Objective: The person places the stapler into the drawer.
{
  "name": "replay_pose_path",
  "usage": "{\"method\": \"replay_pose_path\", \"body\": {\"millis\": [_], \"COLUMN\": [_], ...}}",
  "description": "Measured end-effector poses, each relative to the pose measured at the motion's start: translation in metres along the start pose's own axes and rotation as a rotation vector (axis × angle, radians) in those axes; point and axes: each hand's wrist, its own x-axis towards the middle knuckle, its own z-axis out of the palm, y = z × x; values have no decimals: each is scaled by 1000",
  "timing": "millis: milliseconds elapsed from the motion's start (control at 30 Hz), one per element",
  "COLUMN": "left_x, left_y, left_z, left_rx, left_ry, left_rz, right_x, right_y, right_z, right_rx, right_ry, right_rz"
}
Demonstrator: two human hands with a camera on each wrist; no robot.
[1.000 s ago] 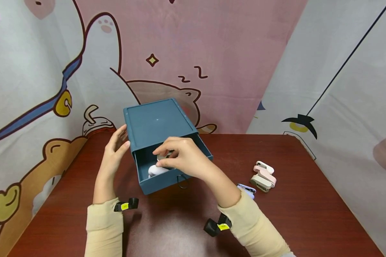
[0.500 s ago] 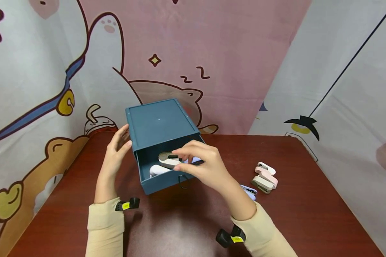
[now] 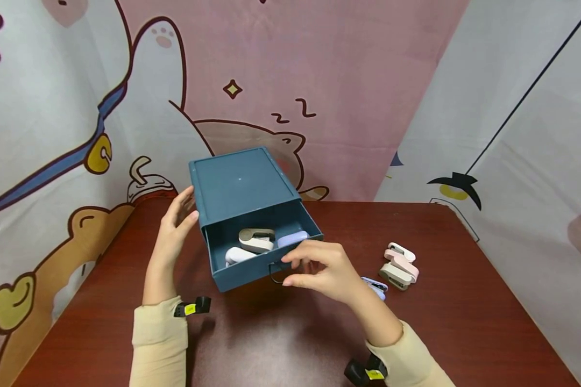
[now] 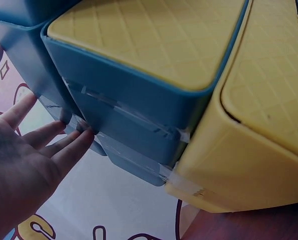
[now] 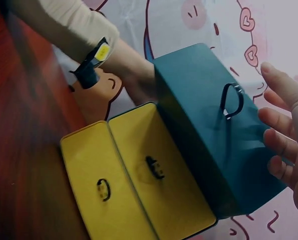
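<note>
A blue drawer box (image 3: 239, 188) stands at the table's middle with its drawer (image 3: 244, 277) pulled out. Inside lie a khaki-and-white stapler-shaped thing (image 3: 256, 239), a white rounded one (image 3: 239, 255) and a lavender one (image 3: 292, 238). My left hand (image 3: 169, 236) rests its straight fingers against the box's left side; fingertips meet the blue wall in the left wrist view. My right hand (image 3: 321, 269) is at the drawer front, thumb and index finger parted beside the black ring handle (image 5: 232, 101). In the right wrist view, relaxed fingers (image 5: 281, 145) stand apart from that handle.
Yellow drawers (image 5: 161, 170) with black ring handles sit below the blue one. On the table's right lie a white (image 3: 401, 250), a pink (image 3: 401, 263) and a khaki stapler-shaped thing (image 3: 395, 276), plus a lavender one (image 3: 376, 288) partly behind my right forearm. A cartoon cloth (image 3: 344, 97) hangs behind.
My right hand has come out of the drawer, moving right and down to the handle, leaving the things inside in plain view. My left hand has stayed on the box's side.
</note>
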Motion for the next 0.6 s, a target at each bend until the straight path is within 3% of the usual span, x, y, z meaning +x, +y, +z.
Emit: {"method": "replay_pose_path", "body": {"millis": [200, 600], "left_x": [0, 0], "left_y": [0, 1], "left_z": [0, 0], "left_rx": [-1, 5], "left_ry": [3, 2], "left_rz": [-1, -3], "right_x": [-9, -12], "right_y": [5, 10], "right_z": [4, 12], "right_rx": [-54, -116], "right_ry": [-36, -7], "right_rz": [-41, -74]}}
